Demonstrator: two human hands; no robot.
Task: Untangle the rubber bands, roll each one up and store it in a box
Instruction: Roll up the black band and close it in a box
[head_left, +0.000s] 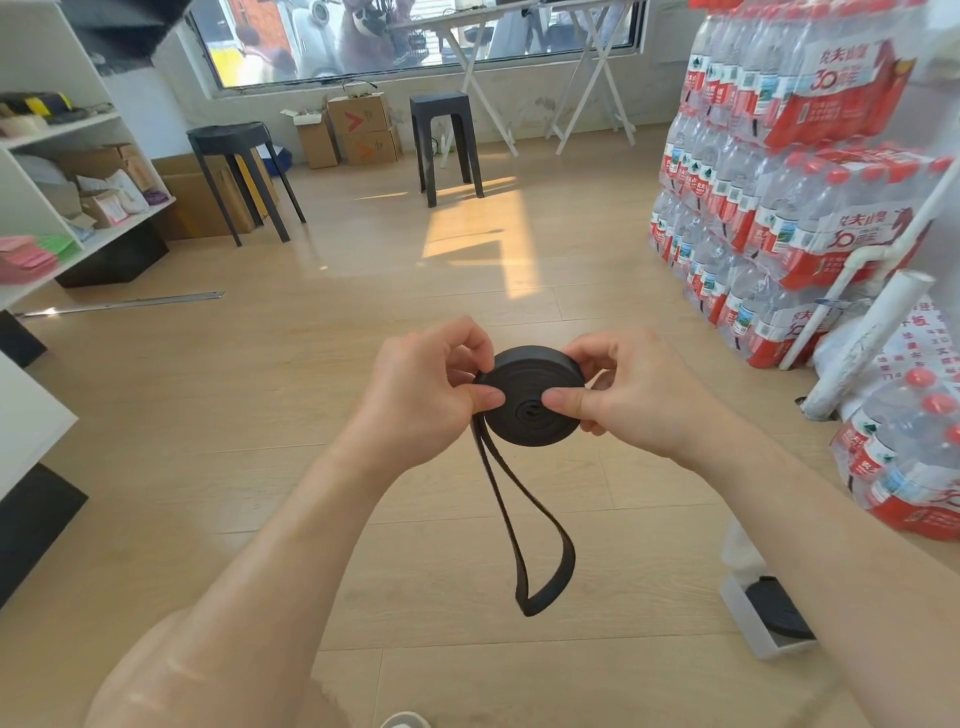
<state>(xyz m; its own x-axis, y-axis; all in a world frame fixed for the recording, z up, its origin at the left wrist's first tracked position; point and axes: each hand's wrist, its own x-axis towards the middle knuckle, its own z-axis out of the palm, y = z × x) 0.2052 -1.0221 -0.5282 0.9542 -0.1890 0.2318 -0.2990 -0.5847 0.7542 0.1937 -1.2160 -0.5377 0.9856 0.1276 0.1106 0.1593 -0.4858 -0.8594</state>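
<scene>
A wide black rubber band (530, 397) is mostly wound into a flat coil held in front of me above the floor. Its free end hangs down as a loop (540, 561). My left hand (421, 389) pinches the coil's left side, thumb on its face. My right hand (628, 395) grips the right side, thumb pressing near the coil's centre. A clear plastic box (748, 618) lies on the floor at lower right with a rolled black band (784, 610) inside it.
Stacked packs of bottled water (779, 182) fill the right side, with white pipes (857, 338) leaning on them. Two dark stools (244, 171) stand ahead, cardboard boxes (363, 130) by the window, white shelves (62, 208) on the left, a metal strip (119, 304) on the floor.
</scene>
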